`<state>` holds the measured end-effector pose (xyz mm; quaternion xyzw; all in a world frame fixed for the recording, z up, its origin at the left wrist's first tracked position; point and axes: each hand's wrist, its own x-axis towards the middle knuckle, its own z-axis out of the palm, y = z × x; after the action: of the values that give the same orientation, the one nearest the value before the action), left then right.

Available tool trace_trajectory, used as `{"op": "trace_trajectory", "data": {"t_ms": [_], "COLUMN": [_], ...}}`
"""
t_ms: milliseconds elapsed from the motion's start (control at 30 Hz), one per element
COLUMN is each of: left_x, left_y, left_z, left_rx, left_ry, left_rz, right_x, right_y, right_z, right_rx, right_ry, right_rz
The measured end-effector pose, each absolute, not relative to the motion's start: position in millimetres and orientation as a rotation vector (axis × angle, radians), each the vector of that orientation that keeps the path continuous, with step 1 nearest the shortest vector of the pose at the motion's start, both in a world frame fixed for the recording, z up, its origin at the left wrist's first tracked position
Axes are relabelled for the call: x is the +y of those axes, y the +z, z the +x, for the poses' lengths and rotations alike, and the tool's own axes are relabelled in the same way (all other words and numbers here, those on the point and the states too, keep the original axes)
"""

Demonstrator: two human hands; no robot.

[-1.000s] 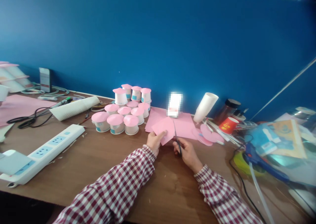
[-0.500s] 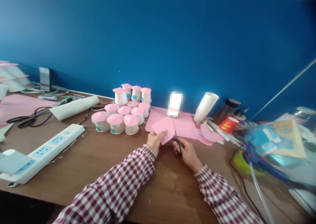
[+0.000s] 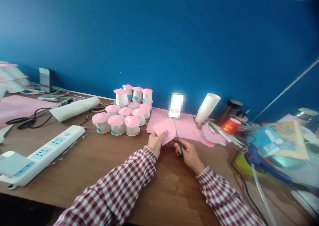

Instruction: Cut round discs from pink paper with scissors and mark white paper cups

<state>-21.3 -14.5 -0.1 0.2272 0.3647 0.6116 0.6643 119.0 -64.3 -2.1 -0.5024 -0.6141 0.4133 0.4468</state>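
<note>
Pinched in my left hand (image 3: pixel 156 143) is a piece of pink paper (image 3: pixel 164 129), held above the table. My right hand (image 3: pixel 186 153) grips dark-handled scissors (image 3: pixel 179 144), whose blades point away from me along the paper's right edge. Behind both hands lie larger pink sheets (image 3: pixel 188 124) against the wall. Several cut pink pieces (image 3: pixel 210 135) rest to the right of the sheets. Left of my hands stand several white paper cups (image 3: pixel 133 129) topped with pink paper discs.
A white power strip (image 3: pixel 47 153) and a ribbed white stack (image 3: pixel 76 108) lie at the left. Behind the pink sheets stands a blurred bright phone (image 3: pixel 176 105). On the right are a white cup stack (image 3: pixel 208 107), a red cup (image 3: pixel 230 126) and a blue glue gun (image 3: pixel 266 168).
</note>
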Motion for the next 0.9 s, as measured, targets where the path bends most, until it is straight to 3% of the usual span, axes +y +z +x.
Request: {"op": "trace_trajectory", "data": {"t_ms": [900], "left_x": [-16.5], "left_y": [0.3], "left_z": [-23.2], "left_rx": [0.836], "left_ry": [1.356], "left_rz": [0.592], "right_x": [-63.4], "right_y": [-3.2], "right_z": [119.3], "right_rx": [-1.537], "right_ry": [1.014], "right_rz": [-1.256]}}
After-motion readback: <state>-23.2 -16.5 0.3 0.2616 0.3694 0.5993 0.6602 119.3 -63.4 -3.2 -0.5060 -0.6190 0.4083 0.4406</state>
